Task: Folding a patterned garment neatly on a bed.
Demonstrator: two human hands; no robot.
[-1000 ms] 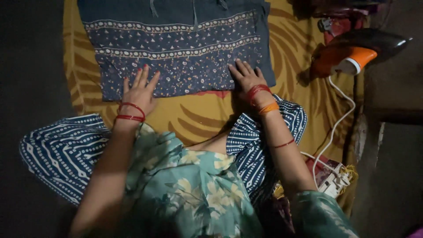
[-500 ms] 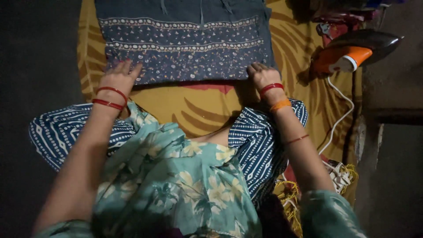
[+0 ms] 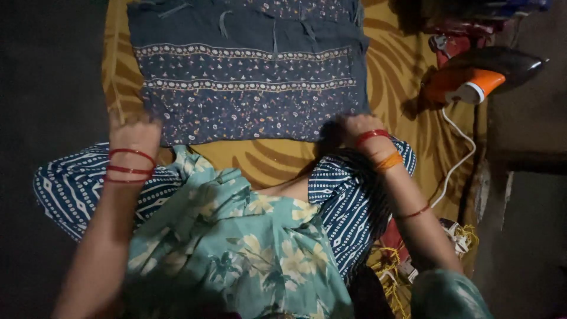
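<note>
Left hand (image 3: 134, 131) and right hand (image 3: 354, 125) gripping near corners of dark blue printed garment (image 3: 251, 82), fingers curled on hem; orange iron (image 3: 481, 77) at two o'clock.

Person's wearing a teal floral top (image 3: 236, 248) over navy trousers with white stripes and dots (image 3: 348, 201). Left wrist (image 3: 131, 165) has thin red bangles, right wrist (image 3: 378, 147), over at 3 o'clock, has red and orange ones, plus a red thread up the forearm.
</note>
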